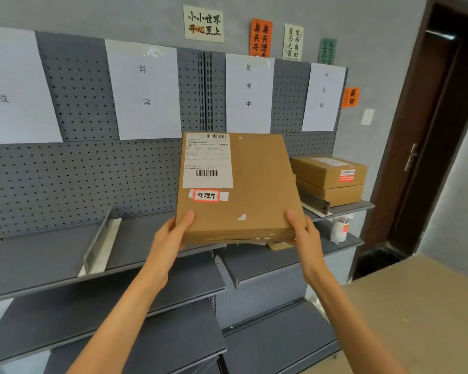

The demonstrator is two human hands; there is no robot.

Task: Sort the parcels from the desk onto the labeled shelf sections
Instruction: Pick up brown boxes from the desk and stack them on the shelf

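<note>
A flat brown cardboard parcel [254, 184] is held up in front of the grey shelf, tilted with its top face toward me. It bears a white shipping label and a red-framed sticker reading 处理中. My left hand [173, 233] grips its near left corner, thumb on top. Its near right corner is gripped by my right hand [305, 233], thumb on top too. The parcel hangs over the top shelf board [52, 255], below the white paper sign 处理中 [249, 93] on the pegboard.
Other paper signs read 完成 [8, 85], 异常 [143, 87] and 待处理 [323, 95]. Two stacked brown boxes [333, 179] sit at the right end under 待处理. A metal divider [100, 241] stands on the shelf at left. The desk corner [422, 306] is at right, a dark door [427, 136] beyond.
</note>
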